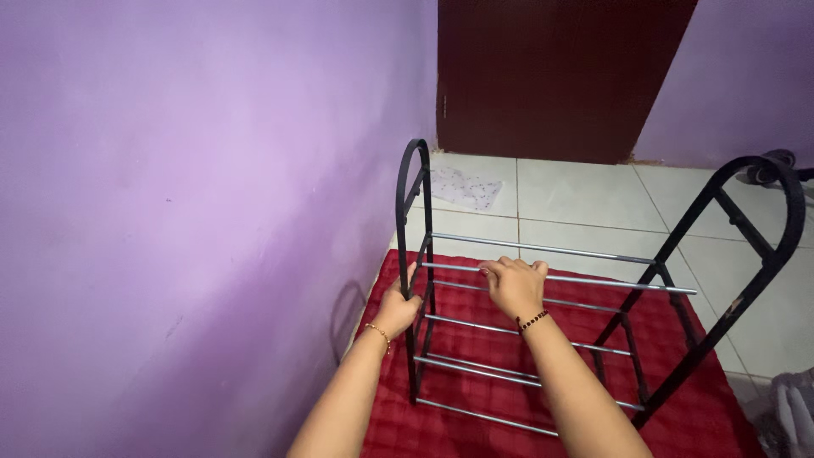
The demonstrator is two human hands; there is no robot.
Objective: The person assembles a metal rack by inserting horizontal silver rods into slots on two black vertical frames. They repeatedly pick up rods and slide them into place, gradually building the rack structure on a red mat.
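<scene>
The metal shoe rack [543, 339] stands upright on a red quilted mat [695, 416], near the mat's left edge and close along the purple wall [170, 212], with its far end toward the mat's back edge. The left hand [397, 307] is closed around the upright bar of the black left side frame [414, 254], and the right hand [513, 284] is curled over one silver rail [593, 280] of the upper level, close to the left end of that rail. I think the main risk is that the rack leans or folds sideways: both hands hold it at the left end only, and the right side frame [738, 254] is free, so a strong push or pull could make the rails slip out of their sockets on that side. The soft mat can also let the feet rock, and the left frame could scrape the wall because it is just beside it. Fingers between the rail and the frame might get pinched if a joint gives way. Counting what is visible: two black arched side frames, about seven silver rails in several levels (the lowest ones are partly hidden by the arms, so I cannot be sure), one red mat, one dark door [551, 76] at the back, and one bracelet on each wrist.
</scene>
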